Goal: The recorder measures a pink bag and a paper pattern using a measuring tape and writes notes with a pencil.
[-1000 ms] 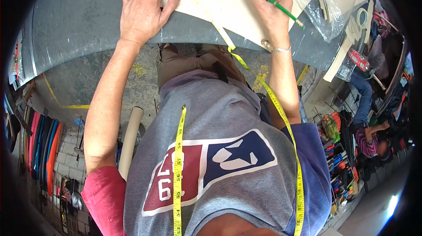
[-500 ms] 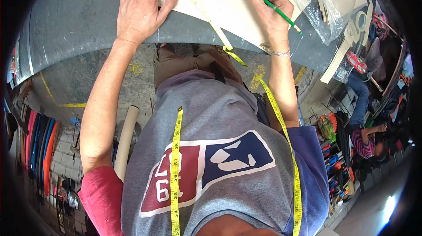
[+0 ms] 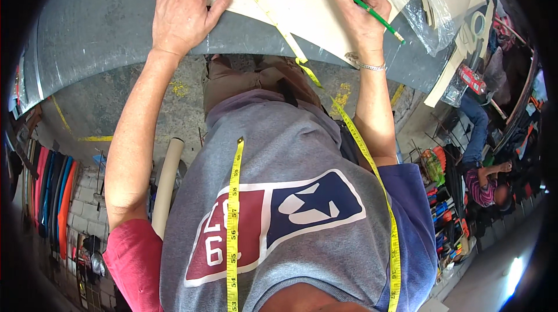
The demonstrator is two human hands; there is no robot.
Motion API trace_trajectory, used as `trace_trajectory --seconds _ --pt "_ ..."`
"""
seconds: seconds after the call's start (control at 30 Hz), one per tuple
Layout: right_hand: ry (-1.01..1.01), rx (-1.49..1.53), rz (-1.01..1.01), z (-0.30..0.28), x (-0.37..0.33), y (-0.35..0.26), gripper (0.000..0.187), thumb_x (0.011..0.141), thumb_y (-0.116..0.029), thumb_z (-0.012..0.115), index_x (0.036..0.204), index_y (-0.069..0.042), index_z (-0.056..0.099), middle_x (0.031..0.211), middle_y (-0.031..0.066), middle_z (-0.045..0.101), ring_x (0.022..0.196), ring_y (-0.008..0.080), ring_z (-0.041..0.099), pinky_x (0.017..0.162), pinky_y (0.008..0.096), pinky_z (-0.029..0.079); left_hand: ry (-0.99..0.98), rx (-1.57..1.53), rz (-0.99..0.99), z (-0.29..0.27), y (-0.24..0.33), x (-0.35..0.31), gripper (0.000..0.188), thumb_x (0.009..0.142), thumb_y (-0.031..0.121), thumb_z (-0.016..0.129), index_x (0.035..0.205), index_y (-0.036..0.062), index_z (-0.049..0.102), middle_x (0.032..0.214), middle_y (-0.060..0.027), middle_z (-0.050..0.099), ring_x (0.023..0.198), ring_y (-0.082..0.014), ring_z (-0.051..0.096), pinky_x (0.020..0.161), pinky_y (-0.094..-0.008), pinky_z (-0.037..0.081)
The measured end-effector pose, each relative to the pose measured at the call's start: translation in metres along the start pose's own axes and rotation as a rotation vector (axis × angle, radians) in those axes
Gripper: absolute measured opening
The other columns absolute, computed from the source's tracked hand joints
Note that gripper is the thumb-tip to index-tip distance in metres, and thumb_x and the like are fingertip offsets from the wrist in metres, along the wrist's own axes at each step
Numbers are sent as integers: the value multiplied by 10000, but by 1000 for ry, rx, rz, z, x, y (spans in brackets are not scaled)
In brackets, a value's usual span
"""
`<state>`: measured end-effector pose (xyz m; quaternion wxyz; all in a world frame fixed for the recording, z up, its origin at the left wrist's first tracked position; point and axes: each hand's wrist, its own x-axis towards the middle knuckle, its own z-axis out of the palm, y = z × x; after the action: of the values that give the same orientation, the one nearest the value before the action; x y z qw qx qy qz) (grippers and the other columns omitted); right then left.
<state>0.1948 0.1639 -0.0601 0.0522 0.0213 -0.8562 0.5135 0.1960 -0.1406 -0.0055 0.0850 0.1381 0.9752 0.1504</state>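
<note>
My right hand (image 3: 365, 14) grips a green pencil (image 3: 378, 16), its tip angled to a large sheet of cream paper (image 3: 314, 18) that bears handwriting. My left hand (image 3: 189, 9) lies flat with fingers spread, over the paper's left edge and the dark tabletop. A yellow tape measure (image 3: 264, 12) runs from beside the left fingertips across the paper and drops over the table's near edge. It loops up around my neck, and its other end hangs down my chest.
The dark table (image 3: 104, 33) curves across the top. At its right lie clear plastic bags (image 3: 427, 15), a tape roll (image 3: 478, 24) and paper strips. Rolls of coloured material (image 3: 55, 190) stand at lower left, near a beige tube (image 3: 168, 184). Another person (image 3: 482, 181) is at far right.
My right hand and the pencil have shifted slightly to the right. The hanging stretch of tape measure has swayed a little to the left. My left hand stays nearly in place.
</note>
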Motion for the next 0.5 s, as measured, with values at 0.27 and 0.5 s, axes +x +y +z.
trace_trajectory --seconds 0.27,0.5 --pt "-2 10 -34 -1 0 -1 131 879 5 696 796 -25 599 749 -48 603 713 22 504 663 190 449 -9 -9 -8 0 0 0 601 1024 481 501 1475 85 495 1579 -170 408 1533 -360 288 1243 -591 177" --pt "12 -18 8 0 1 -4 149 860 19 681 774 -23 566 739 -53 580 706 21 487 652 190 433 -10 3 -9 0 0 0 605 1025 490 494 1474 84 495 1578 -170 408 1534 -358 284 1242 -591 177"
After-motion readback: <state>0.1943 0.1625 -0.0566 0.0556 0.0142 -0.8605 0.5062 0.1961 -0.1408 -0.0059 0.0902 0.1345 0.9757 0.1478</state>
